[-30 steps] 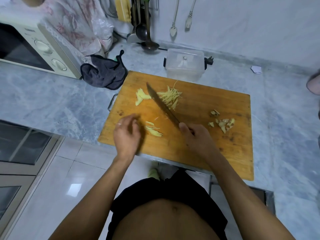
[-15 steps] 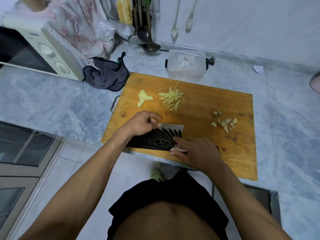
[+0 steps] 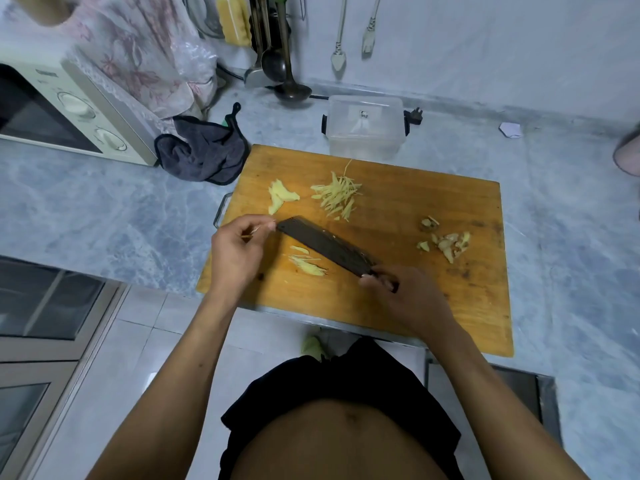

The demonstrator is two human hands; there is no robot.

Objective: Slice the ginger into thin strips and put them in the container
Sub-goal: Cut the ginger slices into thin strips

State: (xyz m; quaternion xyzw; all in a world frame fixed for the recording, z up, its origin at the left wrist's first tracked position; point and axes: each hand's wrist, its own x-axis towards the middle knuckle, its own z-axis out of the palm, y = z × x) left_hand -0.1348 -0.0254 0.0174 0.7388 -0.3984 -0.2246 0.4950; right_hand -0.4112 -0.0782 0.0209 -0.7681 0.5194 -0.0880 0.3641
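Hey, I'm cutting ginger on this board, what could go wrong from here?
Your left hand pinches a sliver right at the tip of the cleaver held by your right hand; a slip could nick a finger. The clear container looks lidded, so the ginger strips may have nowhere to go. The peel scraps could get mixed in.

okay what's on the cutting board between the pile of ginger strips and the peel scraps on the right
Nothing: in the head view the cutting board is bare wood between the ginger strips and the peel scraps.
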